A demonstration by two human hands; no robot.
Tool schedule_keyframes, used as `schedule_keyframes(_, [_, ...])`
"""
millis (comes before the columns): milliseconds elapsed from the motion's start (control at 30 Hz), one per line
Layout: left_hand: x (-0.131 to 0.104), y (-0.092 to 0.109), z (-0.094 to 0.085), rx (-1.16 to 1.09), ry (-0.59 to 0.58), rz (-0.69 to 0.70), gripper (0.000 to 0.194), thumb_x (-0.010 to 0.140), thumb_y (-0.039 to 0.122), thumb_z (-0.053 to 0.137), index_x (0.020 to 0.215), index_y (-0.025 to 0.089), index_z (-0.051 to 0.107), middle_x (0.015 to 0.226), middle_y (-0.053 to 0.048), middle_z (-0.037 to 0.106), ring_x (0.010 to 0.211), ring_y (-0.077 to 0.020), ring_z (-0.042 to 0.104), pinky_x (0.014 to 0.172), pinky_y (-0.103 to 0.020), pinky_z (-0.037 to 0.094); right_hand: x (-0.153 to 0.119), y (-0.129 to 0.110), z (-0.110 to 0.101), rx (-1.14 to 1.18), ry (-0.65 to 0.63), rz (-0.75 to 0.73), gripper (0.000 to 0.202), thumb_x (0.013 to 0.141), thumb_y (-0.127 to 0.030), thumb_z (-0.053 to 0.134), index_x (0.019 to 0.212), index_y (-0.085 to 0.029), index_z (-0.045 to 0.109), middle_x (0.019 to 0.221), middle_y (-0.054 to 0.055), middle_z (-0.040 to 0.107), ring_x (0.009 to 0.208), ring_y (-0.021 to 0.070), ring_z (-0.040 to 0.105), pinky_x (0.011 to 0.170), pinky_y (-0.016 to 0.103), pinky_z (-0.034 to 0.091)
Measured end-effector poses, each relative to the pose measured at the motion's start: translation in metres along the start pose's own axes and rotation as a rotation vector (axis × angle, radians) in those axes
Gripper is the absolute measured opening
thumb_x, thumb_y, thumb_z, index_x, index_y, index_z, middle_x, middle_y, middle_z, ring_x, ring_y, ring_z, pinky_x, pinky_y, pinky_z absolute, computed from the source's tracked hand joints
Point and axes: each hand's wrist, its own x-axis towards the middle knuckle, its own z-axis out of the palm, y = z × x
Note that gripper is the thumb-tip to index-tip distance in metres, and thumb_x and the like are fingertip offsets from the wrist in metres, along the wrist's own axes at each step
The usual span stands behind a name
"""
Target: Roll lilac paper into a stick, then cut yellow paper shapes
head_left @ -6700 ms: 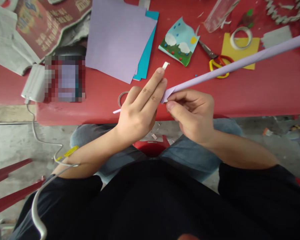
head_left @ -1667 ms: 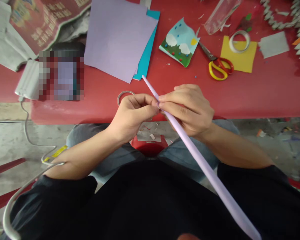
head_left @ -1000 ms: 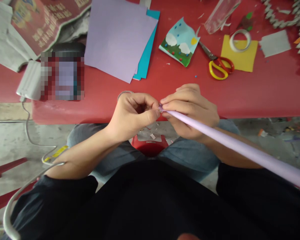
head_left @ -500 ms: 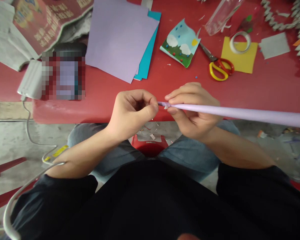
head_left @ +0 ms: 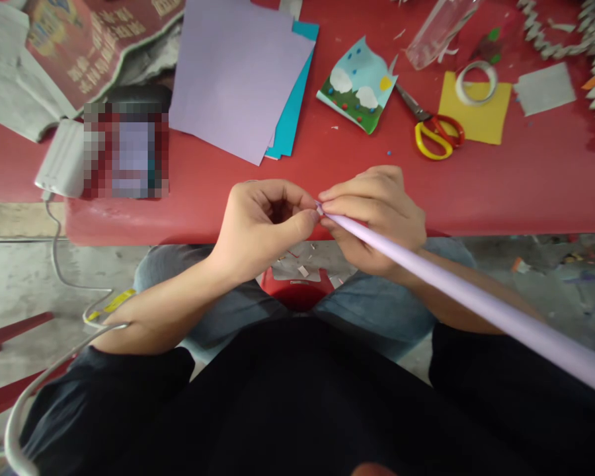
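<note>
Head view, lilac tube [head_left: 456, 281], table edge [head_left: 129, 235] beneath

Lilac tube [head_left: 456, 289], centre to lower right, narrow end in the grip of left hand [head_left: 255, 231] and right hand [head_left: 391, 211]; scissors [head_left: 421, 114] (yellow-and-red handles), upper right, red surface [head_left: 530, 182].

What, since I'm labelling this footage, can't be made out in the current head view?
All in the head view:
Long rolled lilac paper tube: wide end cut off by the right edge.
Small pale scrap at its narrow tip: too small to identify, partly covered by the left hand.
Metal scissors with red and yellow handles: part of the blades hidden by the painted landscape paper.
Pixelated rectangular item: blurred by mosaic.
</note>
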Motion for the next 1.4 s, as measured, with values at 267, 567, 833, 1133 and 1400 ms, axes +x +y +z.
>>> schedule_keyframes(267, [0.002,0.001,-0.002,-0.064,-0.041,-0.057,0.004,0.085,0.018,0.080,0.082,0.016,0.080,0.071,0.000,0.072,0.054,-0.0072,0.059,0.048,-0.019,0.045,0.002,0.008,-0.003,-0.024,0.038,-0.292,0.017,0.102,-0.028,0.067,0.118,-0.029,0.072,0.111,-0.002,0.083,0.086,0.0191,0.076,0.084,0.043,0.053])
schedule_keyframes(567, [0.002,0.000,-0.004,-0.108,-0.057,-0.056,0.010,0.081,0.022,0.089,0.086,0.017,0.082,0.074,-0.001,0.074,0.055,-0.0075,0.060,0.048,-0.019,0.045,0.000,0.010,-0.002,-0.026,0.034,-0.283,0.022,0.101,-0.027,0.068,0.122,-0.032,0.072,0.111,0.000,0.081,0.087,0.0207,0.075,0.084,0.045,0.054])
schedule_keyframes(833, [0.001,0.004,-0.002,-0.125,-0.040,-0.097,0.004,0.084,0.017,0.082,0.080,0.017,0.081,0.074,-0.001,0.072,0.054,-0.0062,0.056,0.047,-0.019,0.042,0.002,0.011,-0.002,-0.066,0.051,-0.320,0.019,0.103,-0.031,0.067,0.120,-0.030,0.073,0.107,0.000,0.081,0.084,0.0201,0.075,0.080,0.044,0.055])
schedule_keyframes(1133, [0.004,0.003,-0.003,-0.159,-0.018,-0.203,0.005,0.079,0.014,0.075,0.076,0.017,0.078,0.066,0.000,0.067,0.053,-0.0076,0.055,0.046,-0.020,0.039,0.006,0.009,-0.007,-0.138,0.023,-0.429,0.024,0.097,-0.024,0.073,0.120,-0.029,0.074,0.108,-0.001,0.082,0.085,0.0194,0.075,0.078,0.042,0.054])
schedule_keyframes(1400, [0.004,0.003,-0.002,-0.113,-0.022,-0.206,0.009,0.076,0.010,0.071,0.071,0.017,0.074,0.061,0.002,0.060,0.048,-0.0051,0.045,0.045,-0.021,0.034,-0.002,0.013,-0.009,-0.132,-0.126,-0.299,0.020,0.103,-0.035,0.067,0.122,-0.035,0.073,0.109,-0.001,0.080,0.092,0.0212,0.073,0.087,0.047,0.052])
